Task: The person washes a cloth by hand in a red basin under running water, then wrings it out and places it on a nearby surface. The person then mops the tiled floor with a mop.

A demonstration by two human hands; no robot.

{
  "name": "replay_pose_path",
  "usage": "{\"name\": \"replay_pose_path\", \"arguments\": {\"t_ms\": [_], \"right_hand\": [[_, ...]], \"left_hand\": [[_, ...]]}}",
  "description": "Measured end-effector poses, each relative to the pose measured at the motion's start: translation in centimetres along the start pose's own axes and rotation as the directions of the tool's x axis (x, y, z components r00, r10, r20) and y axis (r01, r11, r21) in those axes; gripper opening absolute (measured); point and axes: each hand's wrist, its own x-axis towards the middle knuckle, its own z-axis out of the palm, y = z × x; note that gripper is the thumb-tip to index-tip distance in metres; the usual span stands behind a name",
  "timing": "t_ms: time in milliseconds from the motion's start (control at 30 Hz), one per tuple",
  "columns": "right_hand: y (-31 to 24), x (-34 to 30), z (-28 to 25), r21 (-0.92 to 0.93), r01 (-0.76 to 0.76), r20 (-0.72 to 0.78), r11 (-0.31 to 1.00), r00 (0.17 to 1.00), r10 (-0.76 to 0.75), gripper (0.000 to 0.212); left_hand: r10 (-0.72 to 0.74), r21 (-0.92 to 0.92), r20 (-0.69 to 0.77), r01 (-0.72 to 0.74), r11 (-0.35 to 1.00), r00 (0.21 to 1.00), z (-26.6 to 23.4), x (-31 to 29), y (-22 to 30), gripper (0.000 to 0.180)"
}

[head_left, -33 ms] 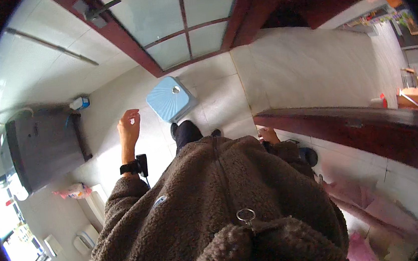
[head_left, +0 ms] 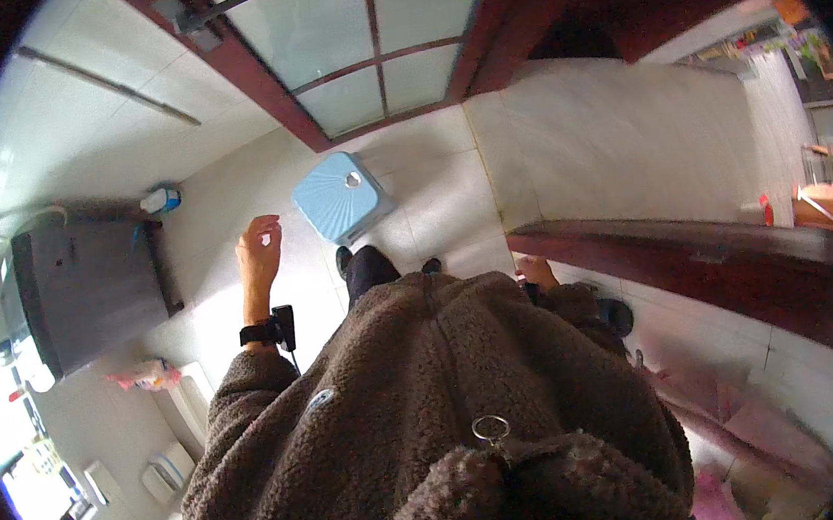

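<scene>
My left hand hangs in the air above the pale floor, to the left of a light blue plastic stool. Its fingers curl loosely, floor shows through the gap by the thumb, and nothing is in it. A black band with a small dark device circles that wrist. Low at my right side, close to the dark red wooden door edge, is my right hand. Its fingers are mostly hidden, so I cannot make out whether it holds anything. The stool stands on the floor just ahead of my feet.
Ahead is a dark red door frame with glass panes and a metal handle. A grey box-shaped appliance stands at left, with a small blue-and-white pack near it. Pink cloth lies at lower right.
The whole view has shifted very slightly. Both hands and the stool keep their places.
</scene>
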Motion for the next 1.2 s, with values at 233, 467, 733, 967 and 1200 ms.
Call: {"name": "replay_pose_path", "arguments": {"t_ms": [233, 467, 733, 967, 1200], "right_hand": [[-2.2, 6.7, 2.3, 0.146, 0.023, 0.278, 0.989, 0.958, -0.064, 0.025], [-15.0, 1.6, 17.3, -0.405, 0.079, 0.109, 0.911, 0.993, -0.037, 0.035], [-24.5, -4.0, 30.5, -0.522, 0.345, 0.156, 0.78, 0.938, -0.311, 0.03], [-26.5, -3.2, 32.5, -0.544, 0.291, 0.181, 0.787, 0.957, -0.228, 0.027], [-31.1, -3.4, 35.8, -0.676, 0.35, 0.24, 0.648, 0.937, -0.256, 0.031]], "left_hand": [[-0.1, 0.032, -0.049, 0.102, 0.994, 0.994, -3.9, -0.6, -4.0, 0.015], [-0.234, -0.053, -0.218, 0.228, 0.972, 0.947, -12.1, -3.4, -13.4, 0.016], [-0.322, -0.087, -0.341, 0.311, 0.946, 0.883, -21.6, -5.7, -20.8, 0.016], [-0.406, -0.162, -0.395, 0.372, 0.914, 0.824, -24.0, -8.2, -22.7, 0.016], [-0.439, -0.221, -0.531, 0.382, 0.897, 0.724, -23.7, -11.7, -23.6, 0.016]]}}
